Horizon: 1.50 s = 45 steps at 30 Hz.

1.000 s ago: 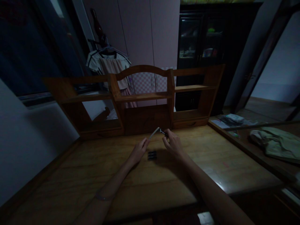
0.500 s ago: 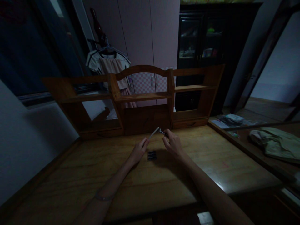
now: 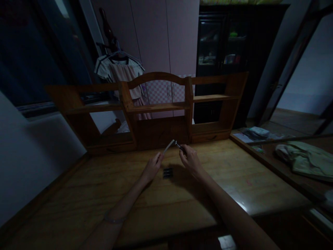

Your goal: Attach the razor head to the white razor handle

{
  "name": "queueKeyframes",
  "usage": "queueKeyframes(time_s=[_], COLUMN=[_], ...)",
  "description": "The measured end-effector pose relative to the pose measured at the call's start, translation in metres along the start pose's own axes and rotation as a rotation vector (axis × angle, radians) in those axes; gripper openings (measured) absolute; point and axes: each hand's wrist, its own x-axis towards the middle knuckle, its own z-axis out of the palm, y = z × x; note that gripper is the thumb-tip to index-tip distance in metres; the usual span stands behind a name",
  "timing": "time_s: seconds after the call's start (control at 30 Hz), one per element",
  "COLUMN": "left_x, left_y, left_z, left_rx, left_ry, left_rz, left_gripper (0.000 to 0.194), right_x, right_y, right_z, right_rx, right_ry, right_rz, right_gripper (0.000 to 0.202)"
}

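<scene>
Above the wooden desk, my left hand is closed on a thin, pale, slightly curved strip that slants up to the right. My right hand grips a slim dark tool with a shiny metal tip pointing up and left. The tool's tip is at the strip's upper end; whether they touch is too small to tell. Below and between the hands, a small dark object with several light bars lies on the desk.
A wooden shelf unit stands along the desk's back edge. On the right, beyond a raised wooden edge, lie a pale green cloth bag and plastic packets. A white wall borders the left side.
The strip and the tool tip have shifted slightly left and up in the view. Both hands keep their grips, and the dark object stays on the desk.
</scene>
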Motion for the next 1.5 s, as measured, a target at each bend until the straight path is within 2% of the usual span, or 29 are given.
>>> queueKeyframes(time_s=[0.2, 0.43, 0.8, 1.1, 1.5], left_x=[0.0, -0.002, -0.002, -0.003, -0.003], left_y=[0.001, 0.007, 0.007, 0.009, 0.007], left_z=[-0.003, -0.006, -0.006, -0.006, -0.004], left_rx=[0.0, -0.028, -0.003, -0.004, -0.013], left_ry=[0.045, 0.105, 0.059, 0.056, 0.078], left_rz=[-0.009, 0.002, 0.025, 0.014, 0.043], left_gripper=[0.033, 0.032, 0.03, 0.031, 0.029], right_x=[0.001, 0.0, -0.001, -0.002, -0.003], right_y=[-0.003, -0.008, -0.009, -0.011, -0.011], right_z=[-0.002, -0.004, -0.005, -0.008, -0.008], right_rx=[0.015, -0.045, -0.108, -0.118, -0.16], right_ry=[-0.07, -0.057, -0.018, 0.016, 0.017], right_rz=[0.063, 0.113, 0.119, 0.098, 0.135], right_gripper=[0.028, 0.03, 0.026, 0.02, 0.022])
